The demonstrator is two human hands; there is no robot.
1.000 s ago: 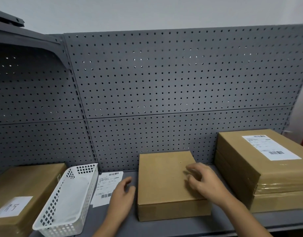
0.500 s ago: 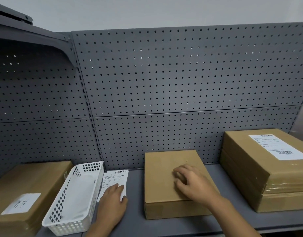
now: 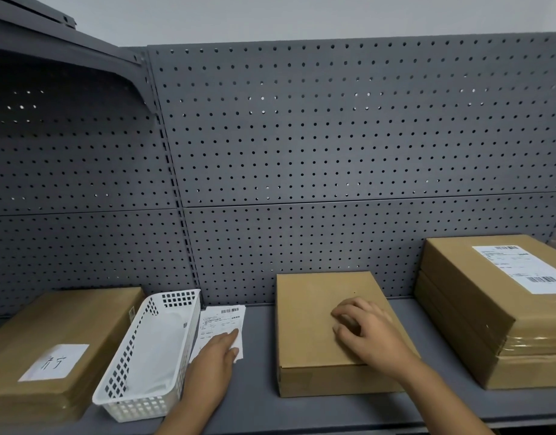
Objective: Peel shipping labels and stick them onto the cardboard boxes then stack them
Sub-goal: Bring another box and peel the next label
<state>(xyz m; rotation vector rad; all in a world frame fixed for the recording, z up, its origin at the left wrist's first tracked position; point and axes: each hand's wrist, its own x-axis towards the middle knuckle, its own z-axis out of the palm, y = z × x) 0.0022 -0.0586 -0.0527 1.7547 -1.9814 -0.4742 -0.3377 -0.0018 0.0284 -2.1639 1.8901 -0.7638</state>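
Cardboard box (image 3: 305,318): plain brown, flat, closed.

Grey shelf (image 3: 261,390); boxes (image 3: 311,321), white basket (image 3: 179,301), labels (image 3: 223,320).

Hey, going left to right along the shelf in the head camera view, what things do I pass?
Box with handwritten note → white basket → label sheet → plain box → labelled stack of boxes.
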